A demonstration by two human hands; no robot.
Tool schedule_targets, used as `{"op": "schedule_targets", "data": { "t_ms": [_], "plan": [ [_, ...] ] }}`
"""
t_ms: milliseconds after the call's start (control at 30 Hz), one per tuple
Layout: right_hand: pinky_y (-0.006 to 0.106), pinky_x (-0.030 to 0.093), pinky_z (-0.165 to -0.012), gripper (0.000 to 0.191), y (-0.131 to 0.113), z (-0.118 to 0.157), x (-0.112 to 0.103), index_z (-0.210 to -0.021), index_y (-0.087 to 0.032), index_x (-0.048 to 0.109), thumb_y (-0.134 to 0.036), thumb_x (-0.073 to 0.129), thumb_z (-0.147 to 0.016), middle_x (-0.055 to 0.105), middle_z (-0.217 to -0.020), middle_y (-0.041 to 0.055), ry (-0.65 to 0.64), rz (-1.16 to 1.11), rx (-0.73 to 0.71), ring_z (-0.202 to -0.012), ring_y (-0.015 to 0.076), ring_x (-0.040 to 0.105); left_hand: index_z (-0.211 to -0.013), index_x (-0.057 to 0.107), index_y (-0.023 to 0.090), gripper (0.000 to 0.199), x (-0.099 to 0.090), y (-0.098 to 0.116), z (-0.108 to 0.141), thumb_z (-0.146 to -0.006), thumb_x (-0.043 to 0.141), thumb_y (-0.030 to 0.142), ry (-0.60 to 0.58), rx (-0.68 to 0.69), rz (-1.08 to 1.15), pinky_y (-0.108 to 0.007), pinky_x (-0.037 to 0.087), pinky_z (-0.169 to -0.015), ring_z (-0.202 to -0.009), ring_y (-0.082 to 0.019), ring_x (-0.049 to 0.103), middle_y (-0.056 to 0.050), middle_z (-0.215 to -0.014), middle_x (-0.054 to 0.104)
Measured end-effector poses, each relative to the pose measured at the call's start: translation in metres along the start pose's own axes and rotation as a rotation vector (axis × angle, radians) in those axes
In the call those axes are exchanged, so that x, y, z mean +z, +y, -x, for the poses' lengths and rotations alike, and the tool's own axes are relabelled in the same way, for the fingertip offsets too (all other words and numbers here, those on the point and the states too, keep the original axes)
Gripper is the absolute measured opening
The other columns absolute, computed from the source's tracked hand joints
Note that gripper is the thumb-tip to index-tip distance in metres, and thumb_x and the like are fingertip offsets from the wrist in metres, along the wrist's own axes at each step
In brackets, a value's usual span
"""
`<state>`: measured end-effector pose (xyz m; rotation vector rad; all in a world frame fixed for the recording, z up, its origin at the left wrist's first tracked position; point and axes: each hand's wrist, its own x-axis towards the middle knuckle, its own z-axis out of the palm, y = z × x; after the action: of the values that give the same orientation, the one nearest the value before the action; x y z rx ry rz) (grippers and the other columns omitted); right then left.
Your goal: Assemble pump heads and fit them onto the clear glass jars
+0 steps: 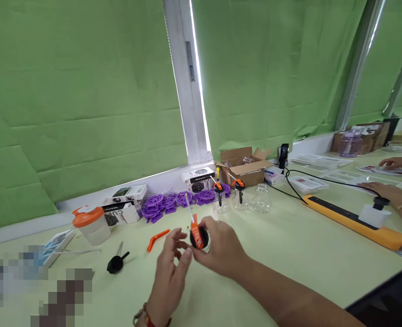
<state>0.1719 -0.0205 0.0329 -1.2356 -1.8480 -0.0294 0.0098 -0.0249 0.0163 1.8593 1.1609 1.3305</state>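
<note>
A black cap with an orange lever [197, 237] and a thin pale tube pointing up sits in my right hand [221, 247], whose fingers wrap round it from the right. My left hand [173, 263] is close on the left side, fingers curled and apart, its tips near the cap; contact is unclear. An orange angled piece [158, 240] lies on the table left of my hands. Further left lies a black part with a short handle [116, 263]. Behind my hands stand two clear jars with black and orange tops [220, 200] [240, 197], beside an uncapped clear jar [261, 198].
Purple plastic pieces [167, 203] lie along the back, near printed boxes [124, 206] and an open carton [247, 168]. An orange-lidded cup [91, 225] stands left. A yellow power strip [350, 220] with cables lies right, near another person's hands [386, 193].
</note>
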Motion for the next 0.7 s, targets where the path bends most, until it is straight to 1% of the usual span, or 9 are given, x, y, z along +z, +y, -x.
{"op": "schedule_targets", "data": {
  "t_ms": [100, 167, 233, 300, 367, 433, 500, 600, 700],
  "plan": [
    [0.034, 0.039, -0.064, 0.013, -0.002, 0.012, 0.023, -0.085, -0.017, 0.054, -0.028, 0.052, -0.078, 0.064, -0.077, 0.0061, 0.005, 0.058, -0.301, -0.068, 0.0205, 0.055, -0.125, 0.043, 0.021, 0.048, 0.016, 0.01, 0.01, -0.082, 0.054, 0.04, -0.022, -0.077, 0.037, -0.032, 0.049, -0.075, -0.09, -0.021, 0.059, -0.008, -0.107, 0.062],
    [0.036, 0.042, -0.069, 0.019, 0.004, 0.012, 0.028, -0.093, -0.016, 0.055, -0.03, 0.054, -0.081, 0.066, -0.083, 0.0082, -0.036, 0.008, -0.414, -0.076, 0.0219, 0.058, -0.118, 0.047, 0.021, 0.042, 0.015, 0.006, 0.008, -0.082, 0.054, 0.042, -0.018, -0.139, 0.053, -0.031, 0.049, -0.074, -0.085, -0.019, 0.059, -0.006, -0.098, 0.063],
    [0.039, 0.043, -0.08, 0.039, 0.016, 0.009, 0.022, -0.103, -0.016, 0.055, -0.045, 0.061, -0.077, 0.066, -0.095, 0.0104, -0.099, -0.109, -0.427, -0.091, 0.0246, 0.058, -0.109, 0.05, 0.02, 0.036, 0.011, 0.001, 0.003, -0.083, 0.052, 0.045, 0.0, -0.214, 0.098, -0.029, 0.05, -0.068, -0.076, -0.017, 0.058, -0.003, -0.088, 0.061],
    [0.045, 0.039, -0.093, 0.066, 0.029, 0.004, 0.012, -0.114, -0.018, 0.05, -0.06, 0.067, -0.066, 0.06, -0.112, 0.0139, -0.14, -0.236, -0.249, -0.108, 0.0298, 0.052, -0.101, 0.051, 0.02, 0.033, 0.005, -0.004, -0.002, -0.083, 0.05, 0.047, 0.067, -0.269, 0.178, -0.026, 0.047, -0.057, -0.066, -0.013, 0.055, -0.002, -0.084, 0.059],
    [0.046, 0.041, -0.091, 0.076, 0.04, 0.001, 0.004, -0.125, -0.021, 0.041, -0.065, 0.062, -0.067, 0.05, -0.125, 0.0164, -0.197, -0.404, 0.113, -0.115, 0.0311, 0.049, -0.099, 0.051, 0.02, 0.03, 0.001, -0.006, -0.005, -0.085, 0.047, 0.046, 0.143, -0.252, 0.262, -0.025, 0.045, -0.053, -0.06, -0.01, 0.052, -0.003, -0.09, 0.059],
    [0.04, 0.05, -0.074, 0.069, 0.047, 0.0, 0.003, -0.128, -0.024, 0.034, -0.068, 0.048, -0.076, 0.05, -0.119, 0.0144, -0.396, -0.701, 0.426, -0.098, 0.0267, 0.06, -0.101, 0.051, 0.02, 0.028, -0.001, -0.008, -0.005, -0.086, 0.046, 0.043, 0.168, -0.202, 0.31, -0.026, 0.046, -0.056, -0.06, -0.01, 0.052, -0.005, -0.098, 0.059],
    [0.03, 0.048, -0.054, 0.06, 0.048, 0.002, 0.006, -0.123, -0.025, 0.033, -0.068, 0.039, -0.081, 0.052, -0.103, 0.0083, -0.565, -0.99, 0.619, -0.071, 0.0188, 0.064, -0.101, 0.052, 0.019, 0.028, -0.002, -0.01, -0.005, -0.086, 0.046, 0.042, 0.135, -0.177, 0.317, -0.027, 0.048, -0.057, -0.063, -0.011, 0.054, -0.006, -0.098, 0.058],
    [0.021, 0.038, -0.041, 0.052, 0.042, 0.006, 0.013, -0.111, -0.023, 0.035, -0.063, 0.047, -0.079, 0.05, -0.087, 0.0009, -0.579, -1.175, 0.714, -0.052, 0.0102, 0.057, -0.09, 0.05, 0.019, 0.028, -0.001, -0.012, -0.006, -0.085, 0.046, 0.047, 0.122, -0.222, 0.211, -0.023, 0.042, -0.045, -0.051, -0.01, 0.049, 0.0, -0.074, 0.054],
    [0.02, 0.039, -0.044, 0.054, 0.035, 0.009, 0.012, -0.111, -0.024, 0.033, -0.052, 0.061, -0.074, 0.051, -0.09, 0.0009, -0.518, -1.12, 0.61, -0.058, 0.0096, 0.056, -0.078, 0.047, 0.02, 0.032, -0.004, -0.014, -0.008, -0.082, 0.047, 0.052, 0.201, -0.281, 0.104, -0.02, 0.036, -0.04, -0.043, -0.008, 0.04, 0.006, -0.056, 0.043]
  ]
}}
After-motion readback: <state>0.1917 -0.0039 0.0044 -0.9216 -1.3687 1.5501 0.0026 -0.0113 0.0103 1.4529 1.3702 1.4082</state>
